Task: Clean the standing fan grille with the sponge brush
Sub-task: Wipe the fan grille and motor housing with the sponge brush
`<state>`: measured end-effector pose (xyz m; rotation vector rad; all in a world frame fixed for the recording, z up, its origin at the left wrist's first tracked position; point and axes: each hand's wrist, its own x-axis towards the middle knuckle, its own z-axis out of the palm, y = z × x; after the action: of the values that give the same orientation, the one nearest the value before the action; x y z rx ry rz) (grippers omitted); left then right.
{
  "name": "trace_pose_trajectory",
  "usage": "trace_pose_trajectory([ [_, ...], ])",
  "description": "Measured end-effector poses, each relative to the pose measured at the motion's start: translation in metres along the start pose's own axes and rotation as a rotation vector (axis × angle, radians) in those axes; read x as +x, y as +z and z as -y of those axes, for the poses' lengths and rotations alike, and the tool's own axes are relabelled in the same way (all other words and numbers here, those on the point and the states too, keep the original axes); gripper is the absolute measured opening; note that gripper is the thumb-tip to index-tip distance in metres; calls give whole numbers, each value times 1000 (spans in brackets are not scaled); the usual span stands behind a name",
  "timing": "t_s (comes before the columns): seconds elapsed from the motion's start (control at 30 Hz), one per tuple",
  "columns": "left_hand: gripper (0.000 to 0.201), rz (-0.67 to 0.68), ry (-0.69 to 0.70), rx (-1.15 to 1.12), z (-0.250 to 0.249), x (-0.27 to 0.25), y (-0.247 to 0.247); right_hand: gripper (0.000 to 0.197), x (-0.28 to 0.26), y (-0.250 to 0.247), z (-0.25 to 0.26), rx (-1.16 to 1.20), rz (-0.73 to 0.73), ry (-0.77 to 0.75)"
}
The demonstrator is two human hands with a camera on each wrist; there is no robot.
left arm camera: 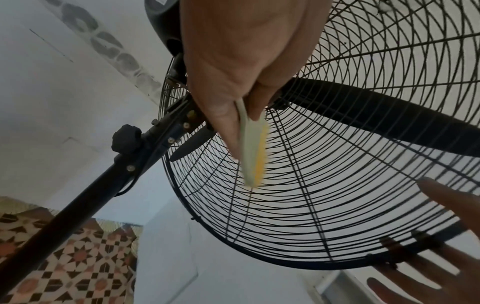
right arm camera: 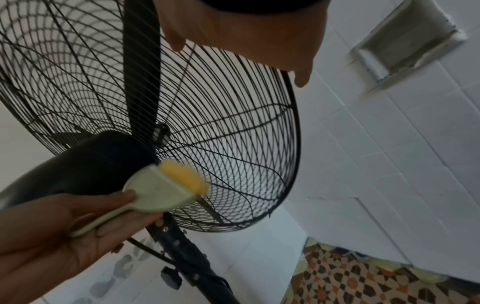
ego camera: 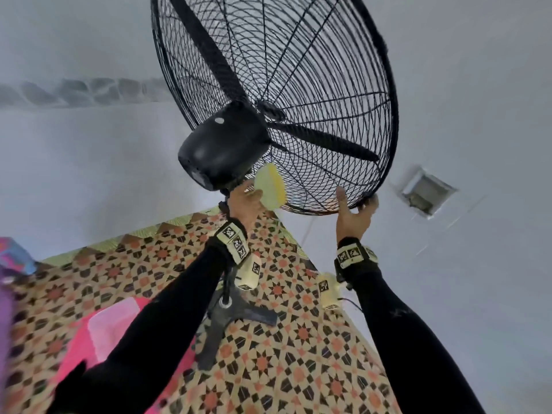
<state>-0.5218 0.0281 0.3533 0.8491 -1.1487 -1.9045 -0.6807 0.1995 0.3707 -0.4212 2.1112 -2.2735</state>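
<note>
The black standing fan grille [ego camera: 313, 85] fills the top of the head view, with the motor housing [ego camera: 221, 147] behind it. My left hand [ego camera: 246, 200] grips the pale green handle of the sponge brush [ego camera: 270, 186]. Its yellow sponge edge [left arm camera: 261, 152] lies against the rear grille wires just below the motor. My right hand [ego camera: 355, 209] holds the grille's lower rim, thumb on the near side and fingers [left arm camera: 426, 265] behind the wires. In the right wrist view the sponge brush [right arm camera: 166, 191] looks blurred.
The fan's black pole [left arm camera: 78, 205] runs down to a base [ego camera: 236, 318] on a patterned floor mat [ego camera: 298, 369]. A pink container [ego camera: 113, 324] sits at the lower left. White tiled walls surround the fan, with a recessed niche [ego camera: 427, 192] on the right.
</note>
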Motion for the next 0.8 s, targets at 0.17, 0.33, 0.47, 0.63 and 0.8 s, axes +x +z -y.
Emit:
trace_pose_trajectory([
  [0.17,41,-59,120,-57,-5,-10,21,109,4,8,55,-71,-70,-141],
  [0.33,48,18,130,-56,15,-3,8,99,9,11,74,-107,-80,-212],
  [0.47,46,-241,162,338,44,46,1,98,7,10,68,-111,-89,-200],
  [0.63,33,-334,186,560,9,16,32,98,7,5,65,-134,-79,-198],
  [0.8,33,-194,408,586,5,-7,31,98,5,8,64,-98,-96,-193],
])
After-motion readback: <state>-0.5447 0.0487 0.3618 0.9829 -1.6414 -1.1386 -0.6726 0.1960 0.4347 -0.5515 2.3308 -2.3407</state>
